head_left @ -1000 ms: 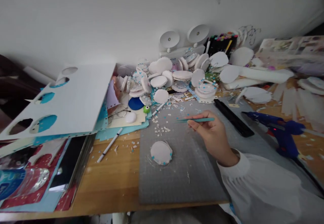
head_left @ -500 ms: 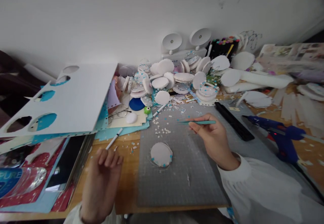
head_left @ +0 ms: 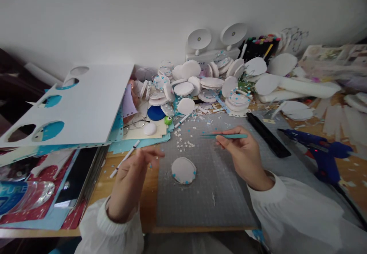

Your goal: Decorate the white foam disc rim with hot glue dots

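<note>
Grey cutting mat (head_left: 206, 204) covered the lower middle of the frame, and on it lay one round white foam disc with blue specks along its edge (head_left: 184, 170), just left of centre. One right hand (head_left: 243, 156) hovered right of centre, its thumb and fingers pinched on one pair of slim teal tweezers (head_left: 225, 135) that pointed left across the mat. One left hand (head_left: 133, 177) was raised at lower left, just beside the disc but apart from it, fingers loosely curled with the fingertips drawn together; whether it pinched anything could not be told. Beyond that hand, one white marker pen (head_left: 125, 158) lay slanted on the wooden tabletop (head_left: 100, 192). One blue hot-glue gun (head_left: 321, 152) rested at the right edge, and one long black bar (head_left: 268, 134) lay between it and the tweezers. A heap of white foam discs (head_left: 200, 85), too many to count, filled the upper middle. One white sheet with round holes cut out (head_left: 77, 108) sat at upper left.
</note>
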{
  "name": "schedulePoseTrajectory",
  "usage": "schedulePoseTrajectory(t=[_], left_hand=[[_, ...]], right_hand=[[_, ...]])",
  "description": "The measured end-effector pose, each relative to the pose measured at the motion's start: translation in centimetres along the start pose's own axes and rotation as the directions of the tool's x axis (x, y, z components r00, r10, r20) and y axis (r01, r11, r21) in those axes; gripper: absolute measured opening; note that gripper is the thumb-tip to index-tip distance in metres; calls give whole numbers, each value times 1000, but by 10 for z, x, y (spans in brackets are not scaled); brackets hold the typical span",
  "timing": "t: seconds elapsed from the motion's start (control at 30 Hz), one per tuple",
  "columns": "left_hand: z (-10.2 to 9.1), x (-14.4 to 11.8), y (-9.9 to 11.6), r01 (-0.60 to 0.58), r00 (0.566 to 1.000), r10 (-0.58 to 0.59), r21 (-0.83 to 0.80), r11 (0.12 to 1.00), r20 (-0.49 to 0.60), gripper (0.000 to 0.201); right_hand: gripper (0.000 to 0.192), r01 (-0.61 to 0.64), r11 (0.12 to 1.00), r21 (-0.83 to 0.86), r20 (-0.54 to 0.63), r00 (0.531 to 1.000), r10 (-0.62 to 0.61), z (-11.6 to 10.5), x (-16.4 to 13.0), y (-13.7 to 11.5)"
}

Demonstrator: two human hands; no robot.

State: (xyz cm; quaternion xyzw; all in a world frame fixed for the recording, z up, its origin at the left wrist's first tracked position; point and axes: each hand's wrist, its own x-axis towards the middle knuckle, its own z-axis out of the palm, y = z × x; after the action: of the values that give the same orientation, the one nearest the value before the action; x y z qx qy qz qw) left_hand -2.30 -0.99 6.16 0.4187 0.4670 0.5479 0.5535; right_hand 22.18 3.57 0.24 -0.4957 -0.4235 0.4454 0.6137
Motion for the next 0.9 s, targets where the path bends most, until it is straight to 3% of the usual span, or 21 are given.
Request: schedulePoseTrajectory(t=[0.07, 0.23, 0.3, 0.43, 0.57, 0.63, 0.7, 0.8, 0.9], left_hand=[[0, -3, 2, 76, 993, -72, -42, 996, 93, 21], [4, -15, 11, 184, 955, -138, -161, 970, 263, 38], [7, -19, 13, 182, 948, -129, -163, 970, 292, 39], [11, -21, 11, 159, 952, -128, -93, 983, 279, 14], [12, -18, 7, 37, 981, -47, 52, 998, 187, 47], [10, -14, 8, -79, 977, 47, 150, 985, 210, 57], [7, -11, 9, -227, 946, 136, 300, 926, 294, 58], [4, -7, 6, -400, 888, 166, 542, 739, 428, 39], [6, -5, -11, -452, 870, 102, 697, 556, 483, 80]], right_hand=[[25, -3, 1000, 4, -4, 1000, 3, 0, -1, 0], [23, -17, 999, -28, -4, 1000, 16, 0, -2, -4], [22, -14, 999, -45, 6, 1000, 14, -1, -2, -4], [21, 9, 997, -76, 26, 1000, -7, -2, -2, -1], [21, 32, 999, -38, 9, 999, -31, -2, -3, 0], [20, 52, 998, -24, -4, 999, -52, -2, -3, -3], [17, 104, 993, -58, 8, 995, -104, -4, -3, -9], [14, 269, 939, -216, 101, 962, -252, -9, -3, -20], [13, 423, 799, -427, 300, 900, -316, -17, -4, -24]])
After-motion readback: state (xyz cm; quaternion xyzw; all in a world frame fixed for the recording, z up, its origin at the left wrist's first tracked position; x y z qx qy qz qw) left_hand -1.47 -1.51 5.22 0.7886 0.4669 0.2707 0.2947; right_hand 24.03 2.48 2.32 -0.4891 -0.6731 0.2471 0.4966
